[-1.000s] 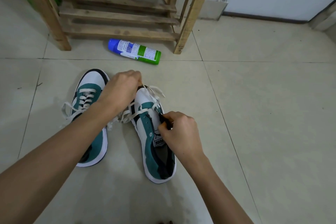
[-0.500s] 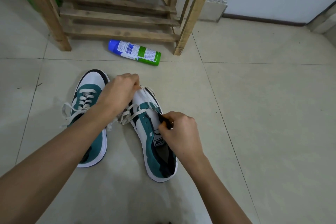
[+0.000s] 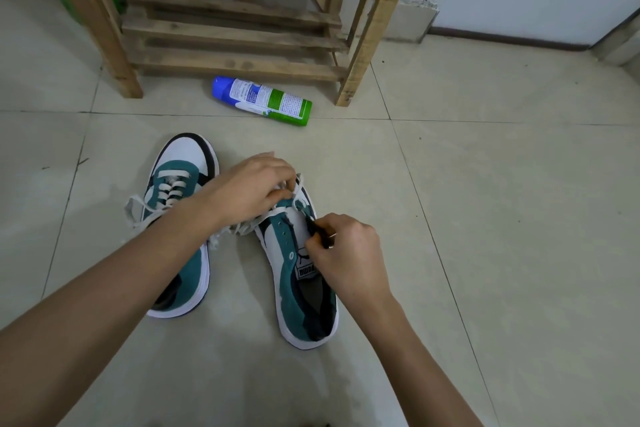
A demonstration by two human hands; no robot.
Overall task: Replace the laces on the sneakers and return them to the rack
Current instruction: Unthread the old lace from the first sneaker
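Two teal-and-white sneakers stand side by side on the tiled floor, toes pointing away from me. The left sneaker [image 3: 180, 218] is laced with a white lace whose ends trail loose. On the right sneaker [image 3: 298, 274] the white lace [image 3: 249, 224] runs only through the front eyelets. My left hand [image 3: 252, 191] covers that shoe's toe and pinches the lace near the front eyelets. My right hand [image 3: 346, 253] grips the right edge of the eyelet row beside the tongue; a dark strip shows between its fingers. The wooden shoe rack [image 3: 235, 31] stands behind.
A blue-capped green and white spray can [image 3: 263, 101] lies on its side on the floor in front of the rack's right leg. A white wall and dark skirting run along the back right. Open tiles lie to the right of the shoes.
My left hand has shifted right over the right sneaker's toe and now works the lace at the front eyelets. My right hand keeps its grip beside the tongue.
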